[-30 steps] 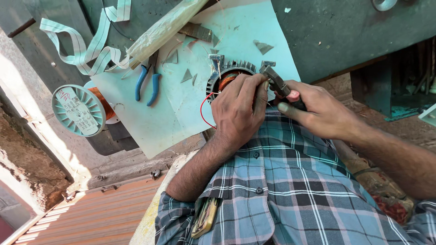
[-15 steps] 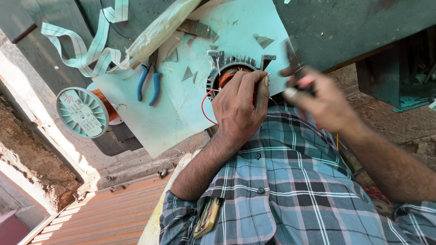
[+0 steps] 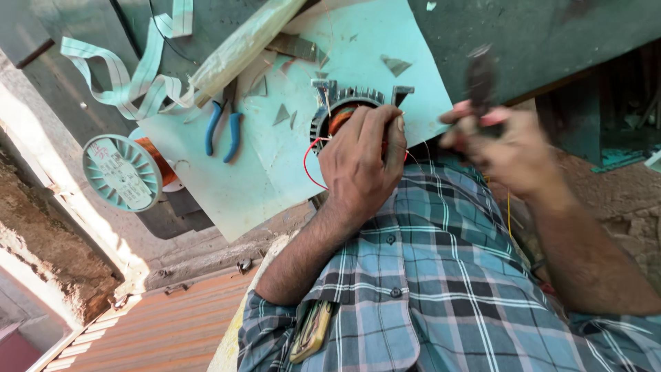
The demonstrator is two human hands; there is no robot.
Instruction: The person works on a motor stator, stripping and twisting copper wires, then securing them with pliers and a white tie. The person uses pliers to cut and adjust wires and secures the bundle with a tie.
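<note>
A round metal motor stator (image 3: 329,118) with copper windings lies on a pale teal sheet (image 3: 255,186). My left hand (image 3: 361,165) covers and grips the stator, fingers curled over its rim. A thin red wire (image 3: 308,165) loops out beside that hand. My right hand (image 3: 506,148) is off to the right of the stator, apart from it and blurred by motion. It is closed around a dark hand tool (image 3: 480,79) that points upward. My checked shirt fills the lower part of the view.
Blue-handled pliers (image 3: 222,131) lie on the sheet left of the stator. A spool of copper wire (image 3: 124,172) stands at the sheet's left edge. A pale wooden stick (image 3: 241,48) and teal paper strips (image 3: 131,79) lie on the dark green bench (image 3: 551,34).
My right hand has pulled away from the stator, moving right and up with the dark tool. My left hand has stayed on the stator.
</note>
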